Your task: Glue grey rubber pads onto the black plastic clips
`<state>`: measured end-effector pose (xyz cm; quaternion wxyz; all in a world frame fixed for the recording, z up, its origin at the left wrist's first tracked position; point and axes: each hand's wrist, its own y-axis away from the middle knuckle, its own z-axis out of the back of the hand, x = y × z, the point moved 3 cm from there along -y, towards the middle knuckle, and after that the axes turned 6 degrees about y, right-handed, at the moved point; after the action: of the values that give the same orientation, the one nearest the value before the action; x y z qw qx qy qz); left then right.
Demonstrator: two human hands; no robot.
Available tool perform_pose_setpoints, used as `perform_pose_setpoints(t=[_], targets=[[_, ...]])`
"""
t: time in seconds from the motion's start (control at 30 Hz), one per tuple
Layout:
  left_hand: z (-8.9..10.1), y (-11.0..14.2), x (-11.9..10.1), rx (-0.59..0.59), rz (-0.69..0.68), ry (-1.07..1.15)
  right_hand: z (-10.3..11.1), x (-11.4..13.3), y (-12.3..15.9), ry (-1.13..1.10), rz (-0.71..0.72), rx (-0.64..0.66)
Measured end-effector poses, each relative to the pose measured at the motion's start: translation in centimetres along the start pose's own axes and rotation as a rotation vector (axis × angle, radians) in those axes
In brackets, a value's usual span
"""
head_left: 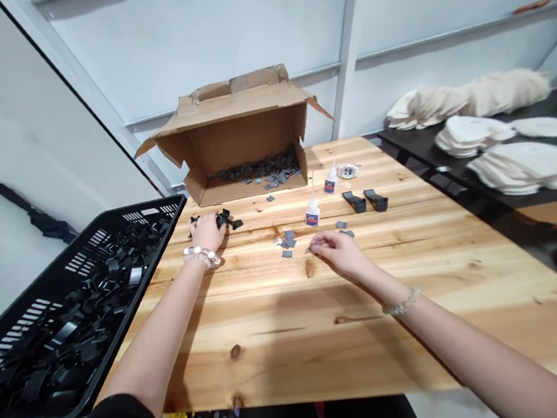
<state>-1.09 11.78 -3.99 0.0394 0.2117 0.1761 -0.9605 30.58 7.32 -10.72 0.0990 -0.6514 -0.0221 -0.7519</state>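
Note:
My left hand (208, 232) rests on a small heap of black plastic clips (227, 220) on the wooden table (320, 311), its fingers curled over them. My right hand (337, 250) pinches a small grey square pad (309, 250) between thumb and fingertips, just above the table. A few more loose grey pads (288, 240) lie right in front of it. A small glue bottle (312, 212) stands upright behind the pads, and a second glue bottle (330, 180) stands further back.
A black slotted crate (59, 314) full of black clips sits at the left edge. An open cardboard box (245, 142) holding grey pads lies on its side at the back. Two black clips (365, 200) and a tape roll (347, 171) lie right of the bottles. White fabric pieces (502, 143) cover a dark table at right.

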Motion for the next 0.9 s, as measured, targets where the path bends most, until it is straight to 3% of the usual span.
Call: perform_pose_setpoints(t=[0.2, 0.33, 0.43, 0.5, 0.57, 0.63, 0.77, 0.9], targets=[[2.1, -1.7, -0.9, -0.1, 0.037, 0.045, 0.2, 0.5, -0.2, -0.201, -0.055, -0.008], [3.5, 1.8, -4.0, -0.115, -0.103, 0.145, 0.1, 1.6, 0.1, -0.282, -0.105, 0.031], [2.3, 7.5, -7.2, 0.072, -0.285, 0.215, 0.1, 2.5, 0.6, -0.313, -0.151, 0.086], [0.8, 11.6, -9.3, 0.263, -0.53, 0.216, 0.0, 3.0, 1.1, -0.317, -0.179, 0.123], [-0.3, 14.6, -10.6, 0.339, -0.712, 0.188, -0.1, 3.4, 1.6, -0.311, -0.206, 0.158], [-0.9, 16.1, -11.1, 0.387, -0.802, 0.152, -0.3, 3.8, 2.1, -0.258, -0.216, 0.213], [-0.8, 16.2, -10.9, 0.539, -0.8, 0.182, -0.5, 4.1, 2.8, -0.058, -0.165, 0.357], [-0.3, 15.7, -10.4, 0.585, -0.637, 0.277, 0.0, 4.0, 3.1, 0.159, -0.126, 0.405]])
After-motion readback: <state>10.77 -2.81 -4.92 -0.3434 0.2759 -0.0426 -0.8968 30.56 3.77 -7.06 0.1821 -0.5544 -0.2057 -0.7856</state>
